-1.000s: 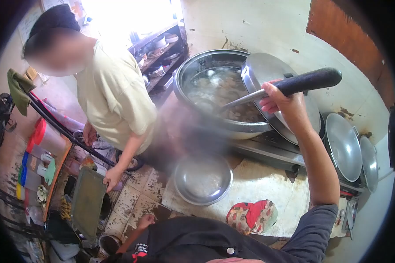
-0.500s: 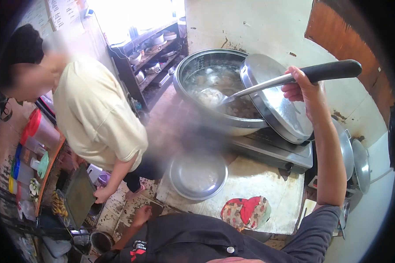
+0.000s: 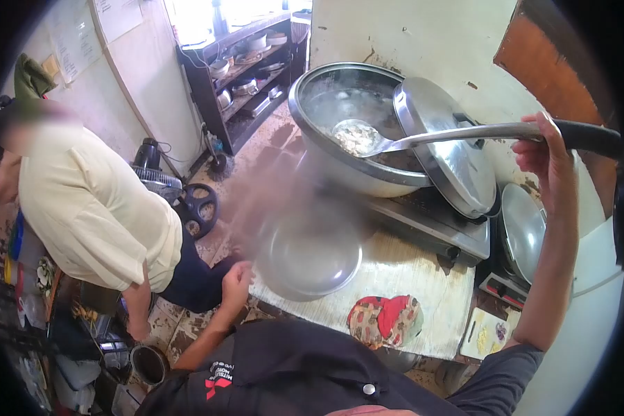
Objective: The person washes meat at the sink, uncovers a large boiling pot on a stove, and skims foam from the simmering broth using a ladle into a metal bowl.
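Observation:
My right hand (image 3: 548, 159) is closed around the long handle of a metal ladle (image 3: 457, 134), where the metal meets the black grip. The ladle's bowl, heaped with pale pieces (image 3: 356, 137), is over the near side of a large steaming pot (image 3: 367, 173). A big metal lid (image 3: 440, 149) leans on the pot's right side, behind the handle. My left hand (image 3: 237, 283) has its fingers curled in and nothing visible in them. It is just left of a wide grey metal bowl (image 3: 312, 260), apart from it.
The pot stands on a gas stove (image 3: 437, 225). Patterned red cloths (image 3: 385, 320) lie on the table (image 3: 423, 277), near a cutting board (image 3: 487, 334) with chopped bits. Another person (image 3: 104, 208) stands at left, by a fan (image 3: 156, 179). A shelf with dishes (image 3: 246, 83) is at the back.
My right hand has pulled the ladle up and to the right, lifting pale pieces from the liquid. My left hand has risen toward the metal bowl. The other person has shifted left.

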Tool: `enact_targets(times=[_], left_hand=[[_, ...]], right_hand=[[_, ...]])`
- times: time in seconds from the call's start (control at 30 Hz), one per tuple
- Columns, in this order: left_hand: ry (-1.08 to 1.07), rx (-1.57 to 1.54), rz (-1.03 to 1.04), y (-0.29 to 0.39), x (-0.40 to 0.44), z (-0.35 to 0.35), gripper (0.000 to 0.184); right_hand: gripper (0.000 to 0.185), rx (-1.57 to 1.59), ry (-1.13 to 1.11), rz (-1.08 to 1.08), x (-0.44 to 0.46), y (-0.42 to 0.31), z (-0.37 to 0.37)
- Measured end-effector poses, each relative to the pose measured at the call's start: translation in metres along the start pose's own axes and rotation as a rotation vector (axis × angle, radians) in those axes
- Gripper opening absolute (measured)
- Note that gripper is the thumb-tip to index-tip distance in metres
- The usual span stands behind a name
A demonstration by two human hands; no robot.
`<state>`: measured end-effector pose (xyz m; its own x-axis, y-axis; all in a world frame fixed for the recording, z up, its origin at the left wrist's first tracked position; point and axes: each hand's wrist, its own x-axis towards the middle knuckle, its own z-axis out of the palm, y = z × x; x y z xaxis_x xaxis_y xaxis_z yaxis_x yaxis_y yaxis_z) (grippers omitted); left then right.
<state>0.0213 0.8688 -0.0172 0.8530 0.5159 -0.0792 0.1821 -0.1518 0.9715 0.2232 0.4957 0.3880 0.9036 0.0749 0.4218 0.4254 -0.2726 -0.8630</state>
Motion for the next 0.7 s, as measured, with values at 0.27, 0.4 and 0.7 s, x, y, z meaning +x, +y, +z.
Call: enact_targets(times=[0.27, 0.4, 0.7], left_hand=[[-0.042, -0.077, 0.101, -0.038, 0.042, -0.004, 0.025], [-0.095, 0.0, 0.103, -0.06, 0.058, -0.01, 0.028], [-0.301, -0.064, -0.13, -0.045, 0.068, 0.013, 0.038]], right_hand=[[0.037, 0.074, -0.025, 0.19, -0.054, 0.006, -0.025], [0.035, 0.11, -0.029, 0.259, -0.09, 0.025, -0.024], [0.025, 0.159, -0.07, 0.353, -0.193, 0.125, 0.034]])
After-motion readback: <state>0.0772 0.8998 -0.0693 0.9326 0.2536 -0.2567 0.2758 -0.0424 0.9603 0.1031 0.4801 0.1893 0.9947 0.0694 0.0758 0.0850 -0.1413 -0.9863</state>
